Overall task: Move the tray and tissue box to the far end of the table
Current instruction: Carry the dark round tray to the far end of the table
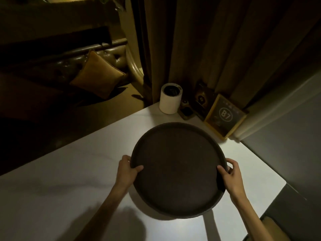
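A large round dark brown tray (pixel 177 164) is held over the white table (pixel 78 180), its near edge raised enough to cast a shadow below. My left hand (pixel 127 169) grips its left rim with the thumb on top. My right hand (pixel 230 174) grips the right rim the same way. A white cylindrical tissue holder (pixel 170 100) with a dark opening on top stands upright at the table's far corner, beyond the tray.
A framed sign marked B7 (pixel 225 116) leans at the far right edge against the curtain (pixel 199 40). Small dark items (pixel 186 109) sit between the sign and the tissue holder. A leather sofa with a cushion (pixel 98 75) lies to the left.
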